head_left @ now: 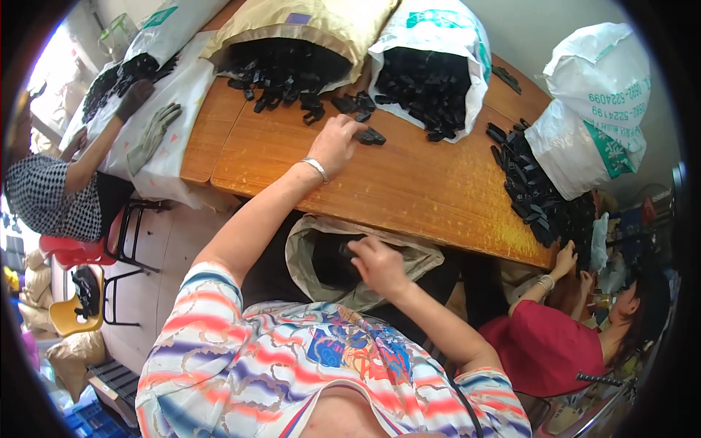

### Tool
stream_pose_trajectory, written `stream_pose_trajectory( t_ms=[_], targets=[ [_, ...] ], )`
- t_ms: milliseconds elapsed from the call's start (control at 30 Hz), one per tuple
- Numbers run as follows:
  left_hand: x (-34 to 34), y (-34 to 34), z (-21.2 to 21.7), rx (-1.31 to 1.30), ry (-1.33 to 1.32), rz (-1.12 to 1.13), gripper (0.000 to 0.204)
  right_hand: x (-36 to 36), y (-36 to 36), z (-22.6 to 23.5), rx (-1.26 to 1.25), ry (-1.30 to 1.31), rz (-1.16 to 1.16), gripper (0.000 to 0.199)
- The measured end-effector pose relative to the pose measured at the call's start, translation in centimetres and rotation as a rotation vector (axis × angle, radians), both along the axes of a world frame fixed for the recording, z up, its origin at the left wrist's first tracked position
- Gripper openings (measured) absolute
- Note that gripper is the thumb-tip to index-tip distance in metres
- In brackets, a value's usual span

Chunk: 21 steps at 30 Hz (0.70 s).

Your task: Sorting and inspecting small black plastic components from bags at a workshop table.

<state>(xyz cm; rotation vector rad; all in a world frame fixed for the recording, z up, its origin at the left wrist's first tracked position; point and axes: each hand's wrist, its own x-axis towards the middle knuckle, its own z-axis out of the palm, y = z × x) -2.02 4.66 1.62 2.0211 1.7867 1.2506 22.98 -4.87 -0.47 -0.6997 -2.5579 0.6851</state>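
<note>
My left hand [337, 148] reaches over the wooden table, its fingers curled and closed at a small black plastic piece [371, 136]. Beside it lie a few more loose black pieces [354, 104]. Close to my body, my right hand [381, 268] is closed over the mouth of an open beige sack [298, 257] at my lap. A small dark piece [346, 251] shows at its fingertips, dim against the sack's dark inside. What lies deeper in the sack is hidden in shadow.
On the wooden table [409, 186], a yellowish sack [321, 18] and a white sack [478, 66] spill black pieces. Another white sack [566, 146] stands by a black heap [529, 182] at right. One co-worker [548, 339] sits right, another [58, 193] left, near a glove [153, 136].
</note>
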Motion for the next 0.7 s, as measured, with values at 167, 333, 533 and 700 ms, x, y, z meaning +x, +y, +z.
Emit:
stream_pose_trajectory(
  t_ms=[167, 333, 533, 700],
  targets=[
    [0.1, 2.4, -1.3, -0.013, 0.122, 0.141, 0.022, 0.2, 2.9, 1.2, 0.092, 0.137, 0.066, 0.02],
    [0.5, 1.2, -1.5, -0.038, -0.002, 0.06, 0.016, 0.7, 15.9, 3.3, 0.253, 0.18, -0.25, 0.011],
    [2.1, -1.4, -1.0, -0.024, 0.032, -0.075, 0.021, 0.8, 25.6, 2.2, 0.421, -0.061, -0.465, 0.029],
    [2.4, -2.8, -0.6, -0.001, -0.023, -0.061, 0.033, 0.0, 25.8, 1.9, 0.26, -0.086, -0.43, 0.024]
  ],
)
